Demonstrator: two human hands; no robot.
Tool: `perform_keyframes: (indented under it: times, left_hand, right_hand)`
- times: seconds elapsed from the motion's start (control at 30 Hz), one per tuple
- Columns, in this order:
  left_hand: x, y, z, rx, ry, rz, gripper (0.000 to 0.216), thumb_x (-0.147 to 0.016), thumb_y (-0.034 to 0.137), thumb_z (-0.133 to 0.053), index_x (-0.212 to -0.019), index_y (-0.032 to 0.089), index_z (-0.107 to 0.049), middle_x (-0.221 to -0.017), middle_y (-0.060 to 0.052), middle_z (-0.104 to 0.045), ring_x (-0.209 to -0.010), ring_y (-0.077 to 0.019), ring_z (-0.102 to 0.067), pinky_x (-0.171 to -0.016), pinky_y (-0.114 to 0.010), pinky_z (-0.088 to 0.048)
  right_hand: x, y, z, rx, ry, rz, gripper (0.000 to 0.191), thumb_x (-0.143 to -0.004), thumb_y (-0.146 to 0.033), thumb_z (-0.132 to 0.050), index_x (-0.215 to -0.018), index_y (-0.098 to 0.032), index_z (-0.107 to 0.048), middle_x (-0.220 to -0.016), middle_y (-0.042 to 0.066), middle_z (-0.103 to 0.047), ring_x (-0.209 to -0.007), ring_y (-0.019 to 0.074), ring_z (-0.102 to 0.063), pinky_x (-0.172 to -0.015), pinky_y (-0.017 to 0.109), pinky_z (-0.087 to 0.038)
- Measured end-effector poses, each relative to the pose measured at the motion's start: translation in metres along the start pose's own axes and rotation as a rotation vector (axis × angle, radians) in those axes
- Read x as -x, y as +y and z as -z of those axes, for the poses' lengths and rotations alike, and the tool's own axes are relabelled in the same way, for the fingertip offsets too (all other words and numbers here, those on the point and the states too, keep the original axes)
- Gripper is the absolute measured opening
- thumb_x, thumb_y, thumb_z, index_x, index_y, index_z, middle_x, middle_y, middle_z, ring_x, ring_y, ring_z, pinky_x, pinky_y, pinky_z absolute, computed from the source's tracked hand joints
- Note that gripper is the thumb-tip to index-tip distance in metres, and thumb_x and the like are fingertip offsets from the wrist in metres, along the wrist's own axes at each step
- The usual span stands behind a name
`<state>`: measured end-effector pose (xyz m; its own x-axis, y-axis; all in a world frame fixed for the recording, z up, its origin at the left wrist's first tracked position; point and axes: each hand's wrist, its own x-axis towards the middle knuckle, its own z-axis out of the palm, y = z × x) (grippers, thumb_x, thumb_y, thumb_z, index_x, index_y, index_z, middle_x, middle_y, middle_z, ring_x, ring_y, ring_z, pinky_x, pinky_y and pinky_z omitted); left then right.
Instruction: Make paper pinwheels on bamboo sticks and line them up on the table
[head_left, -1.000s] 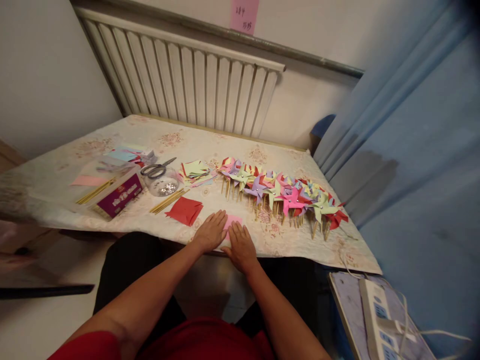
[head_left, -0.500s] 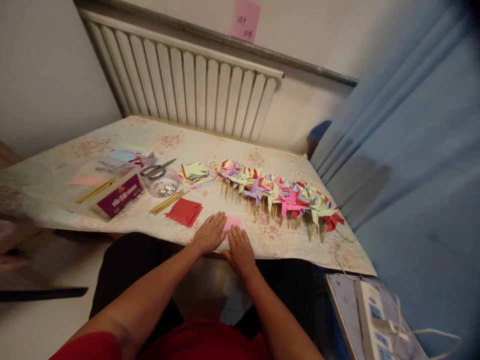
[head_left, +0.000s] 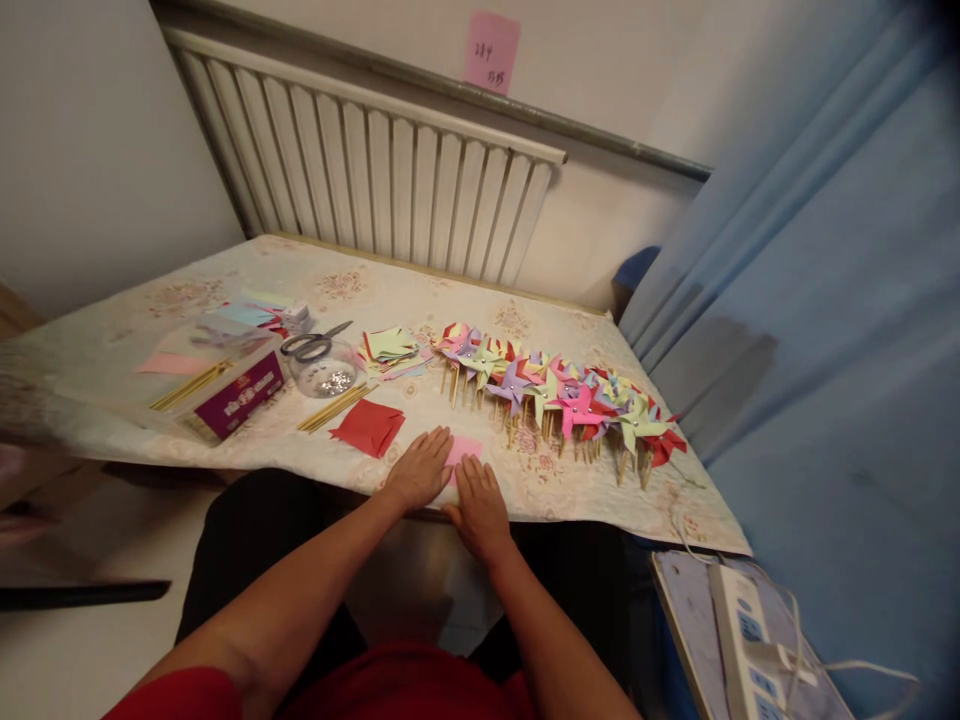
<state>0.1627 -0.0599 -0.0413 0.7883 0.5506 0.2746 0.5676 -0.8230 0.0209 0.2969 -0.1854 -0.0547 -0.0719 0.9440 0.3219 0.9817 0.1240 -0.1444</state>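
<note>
Both my hands lie flat on a small pink paper square at the near edge of the table. My left hand covers the paper's left side, fingers stretched out. My right hand presses its lower right part, fingers also flat. Only the paper's top corner shows between them. A folded red paper lies just left of my left hand.
A long row of coloured paper pinwheels on sticks runs right of my hands. Farther left are wooden sticks, a clear tub of pins with scissors on it, cut paper and a purple box. A power strip lies lower right.
My hands stay flat on the pink paper in the same pose. Only the view has shifted slightly.
</note>
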Motion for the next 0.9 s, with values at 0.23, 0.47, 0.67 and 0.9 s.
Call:
perform_keyframes:
  times: [0.23,0.47,0.67,0.9]
  left_hand:
    - [0.0004,-0.0007,-0.0013,-0.009,0.013,-0.012,0.054,-0.096,0.032,-0.037,-0.142,0.007,-0.047,-0.152,-0.017,-0.043,-0.143,-0.0251,-0.036,-0.118,-0.041,-0.026]
    - [0.0008,-0.0013,-0.0038,-0.01,0.036,-0.021,0.053,-0.096,0.032,-0.037,-0.141,0.007,-0.048,-0.151,-0.017,-0.044,-0.143,-0.0252,-0.036,-0.117,-0.041,-0.027]
    - [0.0009,-0.0005,-0.0009,-0.003,0.035,-0.018,0.054,-0.096,0.032,-0.038,-0.142,0.007,-0.048,-0.151,-0.018,-0.043,-0.143,-0.0254,-0.036,-0.118,-0.042,-0.027]
    - [-0.0001,-0.0012,0.0007,0.001,0.009,-0.013,0.055,-0.095,0.033,-0.037,-0.143,0.007,-0.047,-0.152,-0.017,-0.043,-0.143,-0.0252,-0.036,-0.117,-0.042,-0.028]
  right_hand:
    - [0.0002,-0.0002,-0.0003,-0.014,0.014,-0.001,0.072,-0.087,-0.038,-0.066,-0.147,-0.007,-0.039,-0.154,0.019,-0.037,-0.146,0.0324,-0.027,-0.118,0.054,-0.024]
    - [-0.0008,-0.0009,0.0008,-0.011,0.014,-0.01,0.069,-0.088,-0.035,-0.064,-0.146,-0.008,-0.04,-0.154,0.019,-0.038,-0.146,0.0319,-0.029,-0.118,0.054,-0.026]
    - [-0.0002,-0.0005,-0.0001,-0.001,0.016,-0.004,0.071,-0.088,-0.037,-0.065,-0.146,-0.007,-0.039,-0.154,0.02,-0.038,-0.146,0.0316,-0.028,-0.118,0.054,-0.025]
    - [-0.0009,-0.0015,0.0016,-0.018,0.009,-0.015,0.073,-0.088,-0.043,-0.064,-0.146,-0.007,-0.039,-0.154,0.02,-0.037,-0.146,0.0319,-0.028,-0.118,0.053,-0.024]
